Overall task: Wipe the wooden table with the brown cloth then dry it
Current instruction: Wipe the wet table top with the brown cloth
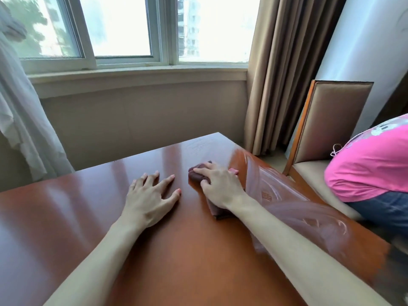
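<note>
— Toward the far right corner of the glossy reddish-brown wooden worktop (154, 250), is that where the wiping is now?

— Yes. The right hand (217, 187) presses down on the crumpled brown cloth (197, 174), fingers curled over its bunched top and thumb pinching its near side. A flat tail of the cloth pokes out under the wrist. The cloth lies on the worktop, a little in from the right edge.

— And the other hand?

— The left hand (150, 195) rests flat beside it, fingers spread and straight, holding nothing; it seems to brace the body. The two hands are near each other but apart.

— How should this step go, in your view?

— I would keep the palm low so more cloth meets the wood, and work in overlapping strokes from the far edge back to the near one, running right over the edges. The bunched shape touches only a narrow strip, so flattening it would cover more ground. The left hand needs to shift, or its patch gets skipped.

— Any hazards?

— A faint, smeared see-through shape lies along the right edge; I cannot tell what it is. Drying looks not yet begun.
</note>
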